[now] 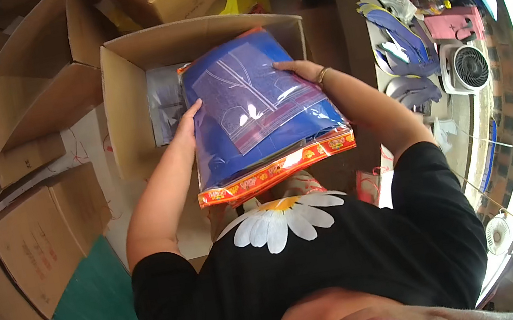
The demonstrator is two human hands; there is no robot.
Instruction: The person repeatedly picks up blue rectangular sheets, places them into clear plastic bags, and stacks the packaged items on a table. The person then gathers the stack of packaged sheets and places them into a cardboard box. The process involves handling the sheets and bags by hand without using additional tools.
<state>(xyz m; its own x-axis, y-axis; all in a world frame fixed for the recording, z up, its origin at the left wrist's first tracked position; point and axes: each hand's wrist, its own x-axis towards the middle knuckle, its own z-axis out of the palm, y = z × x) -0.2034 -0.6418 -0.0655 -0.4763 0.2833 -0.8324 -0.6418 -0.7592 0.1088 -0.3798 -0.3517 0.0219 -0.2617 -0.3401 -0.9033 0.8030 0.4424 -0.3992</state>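
Observation:
Between my two hands is a flat clear plastic bag of folded blue fabric (pixel 215 157), with an orange-red patterned band along its near edge. A printed sheet with a line drawing of a garment shows on top. The doubled band suggests more than one bag, but I cannot tell how many. My left hand (pixel 188 125) grips the left side, and my right hand (pixel 302 69) the upper right side, its thumb on top; the other fingers are largely hidden. Beneath and beyond the bag stands an open cardboard box (pixel 128 117), with clear-wrapped packets (pixel 165 100) inside at the left.
Several more cardboard boxes (pixel 41 91) crowd the left and far side. A green sheet (pixel 96 315) lies at the lower left. Along the right are a white fan (pixel 468 67), a pink bag (pixel 454 25), purple-blue items (pixel 403 40) and a smaller fan (pixel 498 235).

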